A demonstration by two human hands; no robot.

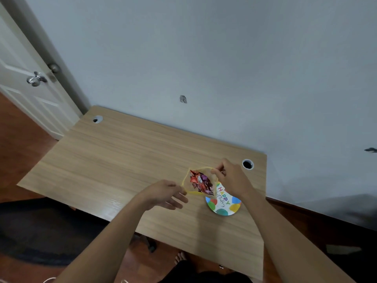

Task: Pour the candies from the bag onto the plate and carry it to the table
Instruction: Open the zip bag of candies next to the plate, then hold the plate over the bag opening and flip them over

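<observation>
A clear bag with a yellow zip rim (186, 178) is held open above the wooden desk. Inside it lie several wrapped candies (201, 182), red, orange and purple. My left hand (166, 194) pinches the near side of the rim. On the far side of the rim, my right hand (232, 176) has its fingers closed. A paper plate (225, 203) printed "Happy Birthday" with coloured dots lies on the desk just under and to the right of the bag. The bag and my right wrist cover part of the plate.
The wooden desk (122, 160) stands against a grey wall, with a cable hole at the back left (97, 119) and another at the back right (247, 164). A white door (30, 88) is at the left. A dark rug (40, 231) lies below the desk's left edge.
</observation>
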